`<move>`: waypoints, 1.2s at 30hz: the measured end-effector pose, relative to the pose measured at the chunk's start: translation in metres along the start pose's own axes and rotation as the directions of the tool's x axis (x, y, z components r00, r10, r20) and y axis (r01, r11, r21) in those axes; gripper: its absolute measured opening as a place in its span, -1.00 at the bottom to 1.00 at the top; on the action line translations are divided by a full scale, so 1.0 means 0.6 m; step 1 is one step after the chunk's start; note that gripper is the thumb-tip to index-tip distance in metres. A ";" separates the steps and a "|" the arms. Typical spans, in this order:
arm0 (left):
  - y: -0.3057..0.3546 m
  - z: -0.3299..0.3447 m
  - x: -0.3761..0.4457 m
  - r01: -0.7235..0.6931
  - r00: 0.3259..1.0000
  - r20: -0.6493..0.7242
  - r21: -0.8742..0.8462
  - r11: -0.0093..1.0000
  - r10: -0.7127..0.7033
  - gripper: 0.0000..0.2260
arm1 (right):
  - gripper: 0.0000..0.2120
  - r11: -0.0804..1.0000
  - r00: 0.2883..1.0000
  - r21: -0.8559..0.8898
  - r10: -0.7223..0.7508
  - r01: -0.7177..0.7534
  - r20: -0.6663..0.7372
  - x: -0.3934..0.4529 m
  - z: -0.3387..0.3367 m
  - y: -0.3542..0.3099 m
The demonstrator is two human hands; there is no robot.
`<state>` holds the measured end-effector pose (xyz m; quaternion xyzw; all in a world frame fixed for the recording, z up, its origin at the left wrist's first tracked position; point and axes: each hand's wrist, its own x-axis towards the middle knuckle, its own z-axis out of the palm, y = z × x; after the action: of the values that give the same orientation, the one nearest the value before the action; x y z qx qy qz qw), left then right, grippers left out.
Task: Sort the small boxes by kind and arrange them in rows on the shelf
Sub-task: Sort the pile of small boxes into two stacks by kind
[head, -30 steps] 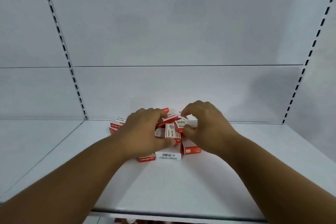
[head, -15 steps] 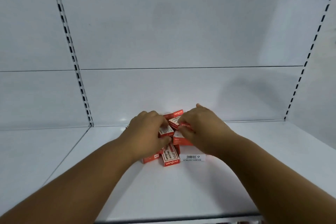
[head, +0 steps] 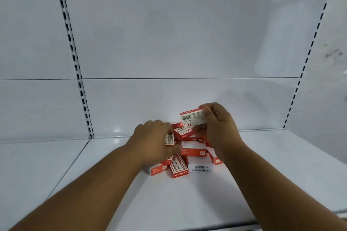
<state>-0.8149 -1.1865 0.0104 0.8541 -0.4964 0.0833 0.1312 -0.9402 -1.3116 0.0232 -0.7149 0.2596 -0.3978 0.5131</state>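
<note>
A loose pile of several small red-and-white boxes (head: 185,153) lies on the white shelf (head: 187,202) near the back wall. My right hand (head: 218,125) holds one red-and-white box (head: 191,117) lifted above the pile, barcode side facing me. My left hand (head: 155,139) rests on the left side of the pile, fingers closed on a small box (head: 169,139) whose label edge shows at my fingertips. One white box with a barcode (head: 200,166) lies at the pile's front right. A red box printed "wengu" (head: 178,168) lies at the front.
The shelf's white back panel (head: 187,103) rises just behind the pile. Slotted uprights stand at the left (head: 82,99) and right (head: 298,88). A neighbouring shelf bay (head: 33,163) extends to the left. The shelf's front edge (head: 281,224) runs near the bottom right.
My right hand has lifted one box up off the pile and turned its barcode side toward me. My left hand has shifted slightly on the pile's left side.
</note>
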 end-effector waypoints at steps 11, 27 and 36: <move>0.032 -0.038 -0.021 0.152 0.875 -0.078 -0.893 0.424 -0.478 -0.58 | -0.83 0.733 0.975 0.643 0.172 -0.221 0.138 -0.013 -0.035 -0.011; 0.161 -0.040 -0.003 0.093 0.906 0.205 -0.950 -0.300 -0.370 -0.79 | -0.68 0.730 0.982 0.663 0.180 -0.167 0.048 -0.020 -0.142 0.005; 0.304 0.004 0.087 0.197 0.920 0.139 -0.972 0.126 -0.368 -0.84 | -0.84 0.942 0.975 0.300 0.190 -0.148 -0.115 0.044 -0.304 0.052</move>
<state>-0.9477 -1.3163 0.0481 0.6433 -0.2536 -0.2195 0.6883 -1.0768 -1.4388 0.0302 -0.5768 0.2949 -0.4360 0.6247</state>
